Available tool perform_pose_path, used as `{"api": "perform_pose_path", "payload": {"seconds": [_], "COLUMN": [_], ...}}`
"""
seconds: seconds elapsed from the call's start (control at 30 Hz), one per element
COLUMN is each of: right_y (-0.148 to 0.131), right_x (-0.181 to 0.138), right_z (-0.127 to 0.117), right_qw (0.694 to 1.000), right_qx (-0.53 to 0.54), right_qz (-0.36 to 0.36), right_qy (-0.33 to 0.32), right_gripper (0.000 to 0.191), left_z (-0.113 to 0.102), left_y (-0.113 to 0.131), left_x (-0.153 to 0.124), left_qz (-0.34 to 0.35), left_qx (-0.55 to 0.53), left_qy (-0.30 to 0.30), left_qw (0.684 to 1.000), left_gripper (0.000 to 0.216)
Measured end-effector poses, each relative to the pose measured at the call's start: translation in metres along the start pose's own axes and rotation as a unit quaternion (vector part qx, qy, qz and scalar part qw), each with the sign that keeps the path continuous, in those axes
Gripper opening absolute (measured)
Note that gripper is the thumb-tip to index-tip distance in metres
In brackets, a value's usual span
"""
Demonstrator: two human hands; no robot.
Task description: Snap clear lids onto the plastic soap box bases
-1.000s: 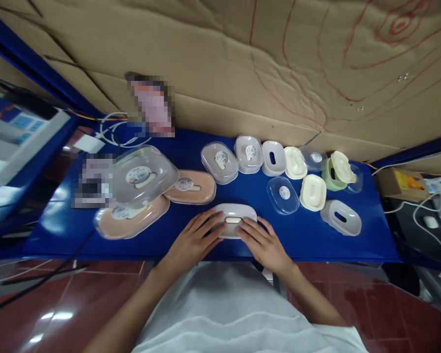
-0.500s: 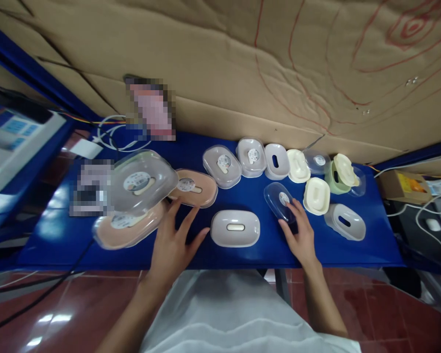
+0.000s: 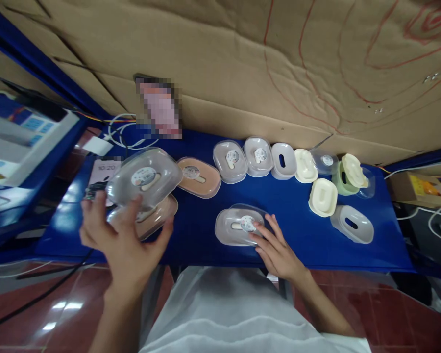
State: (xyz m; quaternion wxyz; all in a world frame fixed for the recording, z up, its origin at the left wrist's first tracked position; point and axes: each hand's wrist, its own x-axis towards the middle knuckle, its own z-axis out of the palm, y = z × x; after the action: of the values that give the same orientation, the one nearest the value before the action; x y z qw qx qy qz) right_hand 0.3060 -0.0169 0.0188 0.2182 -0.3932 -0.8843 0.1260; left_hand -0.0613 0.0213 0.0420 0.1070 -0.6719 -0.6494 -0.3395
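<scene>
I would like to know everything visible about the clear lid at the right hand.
The clear lid looks like thin transparent plastic, oblong with rounded corners. It carries a round printed sticker, its text too small to read. It is over the grey box, not lined up: its edge sticks out at the back right. Fingers of the right hand touch its right end.

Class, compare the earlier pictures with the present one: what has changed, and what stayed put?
Both hands let go of the grey box. The right hand took the clear lid on its right and brought it leftward over the box. The left hand moved left to the stacked lidded boxes, fingers spread. The green box and nearby cream piece stayed put.
</scene>
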Motion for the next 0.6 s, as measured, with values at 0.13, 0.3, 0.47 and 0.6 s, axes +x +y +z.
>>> {"api": "perform_pose_path", "payload": {"seconds": [0.13,0.3,0.47,0.6], "right_y": [0.001,0.003,0.003,0.003], "right_x": [0.015,0.028,0.038,0.046], "right_z": [0.001,0.010,0.012,0.008], "right_qw": [0.997,0.995,0.994,0.996], "right_qx": [-0.009,-0.033,-0.051,-0.032], "right_qz": [-0.057,-0.094,-0.086,-0.077], "right_qy": [-0.046,-0.022,-0.033,-0.039], "right_gripper": [0.047,0.036,0.039,0.036], "left_z": [0.008,0.025,0.028,0.020], "left_y": [-0.026,-0.013,0.000,0.013], "left_x": [0.011,0.019,0.022,0.007], "left_qz": [-0.014,-0.026,-0.018,0.066], "left_qx": [-0.043,-0.083,-0.081,-0.086], "left_qy": [-0.037,-0.016,-0.010,0.035], "left_qw": [0.998,0.996,0.996,0.993], "left_gripper": [0.093,0.071,0.069,0.076]}}
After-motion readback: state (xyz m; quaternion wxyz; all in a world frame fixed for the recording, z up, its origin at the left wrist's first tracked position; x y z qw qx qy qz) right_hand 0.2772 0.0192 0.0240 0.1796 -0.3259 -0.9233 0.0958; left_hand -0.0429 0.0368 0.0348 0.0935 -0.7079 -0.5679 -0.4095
